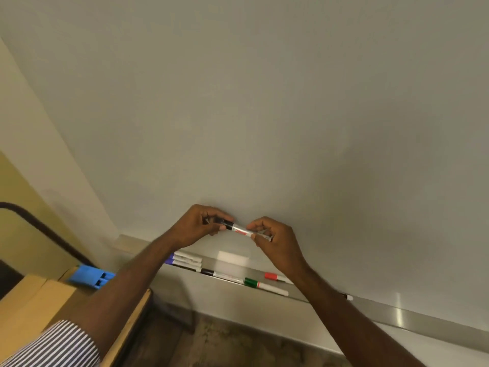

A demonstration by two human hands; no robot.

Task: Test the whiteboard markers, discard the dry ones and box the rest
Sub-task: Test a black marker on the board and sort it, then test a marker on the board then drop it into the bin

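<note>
Whiteboard marker with a black cap is held level between both hands in front of the bare whiteboard, just above the metal tray. The left hand curls its fingers and thumb round the black cap end; the right hand pinches the white barrel between thumb and fingertips. Neither hand is slack. The step appears to be uncapping for a test stroke, best done with a straight pull along the barrel and the tip kept away from the skin. More markers lie on the tray below: a bunch with purple caps, a black-capped one, a green-capped one and a red-capped one. A white eraser sits behind them. A blue holder rests on a cardboard box at left.
</note>
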